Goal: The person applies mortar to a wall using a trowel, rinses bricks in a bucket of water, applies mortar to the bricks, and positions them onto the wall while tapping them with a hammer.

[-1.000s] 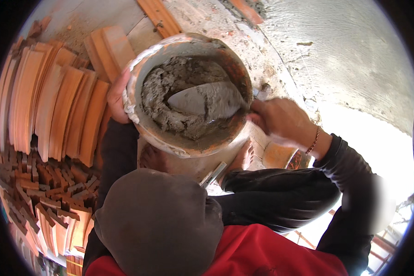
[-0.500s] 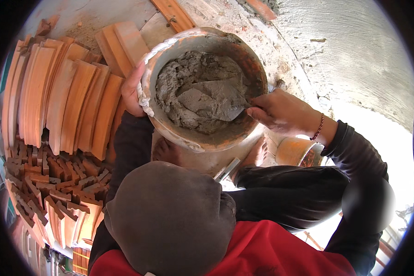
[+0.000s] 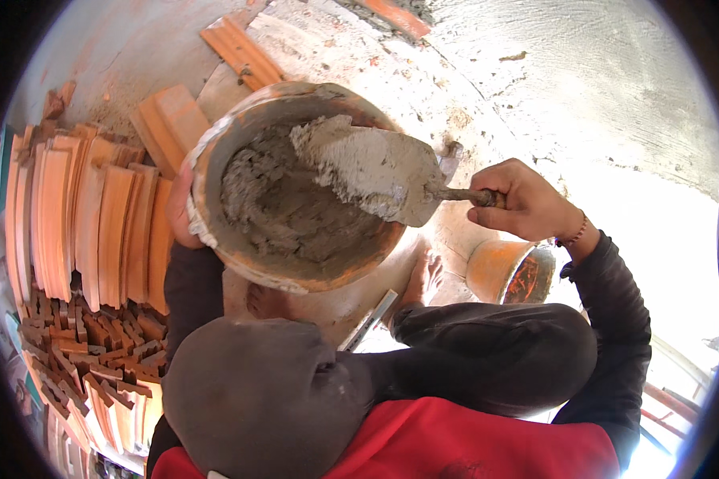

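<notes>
A round bucket point(image 3: 327, 281) stands tilted between my feet, with wet grey mortar point(image 3: 287, 211) inside. My left hand point(image 3: 182, 209) grips its left rim, where a whitish wrapping runs along the edge. My right hand point(image 3: 523, 199) is closed around the handle of a trowel point(image 3: 399, 172). The trowel's blade is over the bucket's right side, with grey mortar spread across it. The fingers of my left hand are partly hidden behind the bucket's wall.
At the left stand stacks of orange terracotta pieces point(image 3: 96, 231), with more stacked ends point(image 3: 96, 327) below. A small orange bucket point(image 3: 495, 271) lies by my right foot. A straight metal-edged bar point(image 3: 367, 321) is on the floor. Rough grey cement surface point(image 3: 591, 96) spreads at upper right.
My right hand has lifted the trowel up out of the mortar and drawn it rightward, mortar on its blade. The bucket appears further left and more tilted, my left hand still on it.
</notes>
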Action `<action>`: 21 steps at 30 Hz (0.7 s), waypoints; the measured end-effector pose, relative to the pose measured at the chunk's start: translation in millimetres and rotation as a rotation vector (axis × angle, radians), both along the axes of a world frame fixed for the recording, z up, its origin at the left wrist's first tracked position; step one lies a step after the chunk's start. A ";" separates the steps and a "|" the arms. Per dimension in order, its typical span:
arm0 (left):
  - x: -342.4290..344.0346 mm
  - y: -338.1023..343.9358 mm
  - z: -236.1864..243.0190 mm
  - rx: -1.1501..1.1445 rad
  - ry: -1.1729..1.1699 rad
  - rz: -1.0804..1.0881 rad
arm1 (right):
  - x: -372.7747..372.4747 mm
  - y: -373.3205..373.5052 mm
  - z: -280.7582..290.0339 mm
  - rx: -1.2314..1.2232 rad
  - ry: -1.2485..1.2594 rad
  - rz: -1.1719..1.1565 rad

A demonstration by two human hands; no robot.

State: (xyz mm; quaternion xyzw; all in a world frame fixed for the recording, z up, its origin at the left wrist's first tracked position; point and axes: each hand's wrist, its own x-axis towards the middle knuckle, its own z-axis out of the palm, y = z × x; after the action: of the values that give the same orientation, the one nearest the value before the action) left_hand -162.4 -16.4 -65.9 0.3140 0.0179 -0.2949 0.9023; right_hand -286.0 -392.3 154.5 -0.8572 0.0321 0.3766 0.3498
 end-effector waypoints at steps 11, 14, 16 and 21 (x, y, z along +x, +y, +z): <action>1.1 15.5 -10.1 0.028 0.058 0.059 | 38.3 -166.4 -61.8 0.097 0.282 -0.464; -1.9 21.6 -8.5 0.075 0.078 0.107 | 51.6 -185.7 -96.5 -0.148 0.104 -0.582; -3.7 23.9 -10.7 0.096 0.014 0.133 | 43.3 -201.0 -95.4 -0.215 0.043 -0.527; -1.7 25.4 -11.0 0.116 -0.005 0.139 | 22.9 -211.9 -123.2 -0.157 0.030 -0.450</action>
State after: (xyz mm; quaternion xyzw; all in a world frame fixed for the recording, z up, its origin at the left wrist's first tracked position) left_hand -164.2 9.0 -76.8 0.3646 0.0544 -0.2294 0.9008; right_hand -263.1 -604.3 31.3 -0.8474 0.2565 0.2981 0.3568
